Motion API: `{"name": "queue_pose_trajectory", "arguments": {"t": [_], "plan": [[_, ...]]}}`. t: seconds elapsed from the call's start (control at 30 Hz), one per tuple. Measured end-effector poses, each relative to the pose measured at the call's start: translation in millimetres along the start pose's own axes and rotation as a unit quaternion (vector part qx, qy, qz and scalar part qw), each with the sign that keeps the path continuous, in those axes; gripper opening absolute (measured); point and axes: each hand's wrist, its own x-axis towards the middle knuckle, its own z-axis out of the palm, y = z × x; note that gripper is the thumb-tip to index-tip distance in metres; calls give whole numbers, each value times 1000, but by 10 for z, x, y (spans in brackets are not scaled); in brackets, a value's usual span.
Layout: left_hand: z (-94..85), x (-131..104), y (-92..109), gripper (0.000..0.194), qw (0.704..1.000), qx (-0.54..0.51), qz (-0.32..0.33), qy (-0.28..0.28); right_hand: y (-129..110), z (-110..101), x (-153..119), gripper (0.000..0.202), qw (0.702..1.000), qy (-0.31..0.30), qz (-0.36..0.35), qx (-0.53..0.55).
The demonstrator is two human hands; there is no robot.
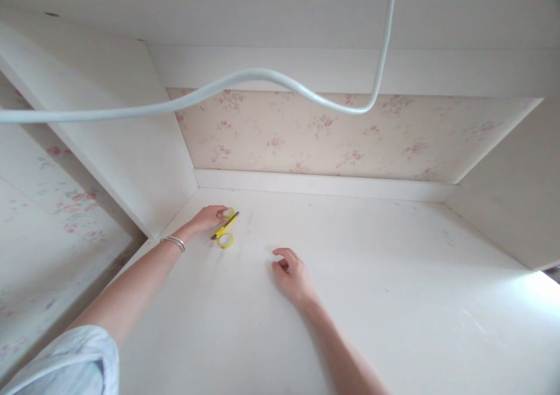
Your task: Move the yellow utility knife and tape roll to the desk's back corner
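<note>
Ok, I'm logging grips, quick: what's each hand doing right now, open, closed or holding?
Left hand: fingers at the farther yellow ring; can't tell if gripping.
Right hand: partly open, fingers loosely curled, nothing visible in it.

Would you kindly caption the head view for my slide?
White desktop: left hand at a yellow ring beside a yellow cutter, right hand loosely curled.

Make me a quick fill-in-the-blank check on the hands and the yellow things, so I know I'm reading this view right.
1. The yellow cutter lies ____ the two yellow rings.
2. Of those rings, the left hand is at the one ____ from the camera.
3. The silver bangles are on the ____ wrist.
4. The wallpaper is printed with pink ____.

Missing words: between; farther; left; flowers.
</note>
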Motion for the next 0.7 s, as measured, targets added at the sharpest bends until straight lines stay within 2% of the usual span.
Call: {"name": "queue_pose_trajectory", "arguments": {"t": [0.2, 0.37, 0.47, 0.57, 0.7], "plan": [[-58, -191, 78, 68, 999, -22, 23, -26, 1, -9, -1, 23, 1000, 6, -9, 8], [49, -391, 206, 78, 986, 36, 127, -97, -24, -12, 0, 23, 1000, -2, 1, 2], [178, -428, 209, 77, 982, 70, 128, -119, -38, -11, -1, 23, 1000, -3, 4, -1], [279, -394, 141, 70, 982, 81, 126, -112, -44, -11, -6, 22, 1000, -2, 4, 1], [326, -283, 42, 66, 985, 77, 123, -96, -42, -15, -8, 22, 1000, 0, 3, 4]]}}
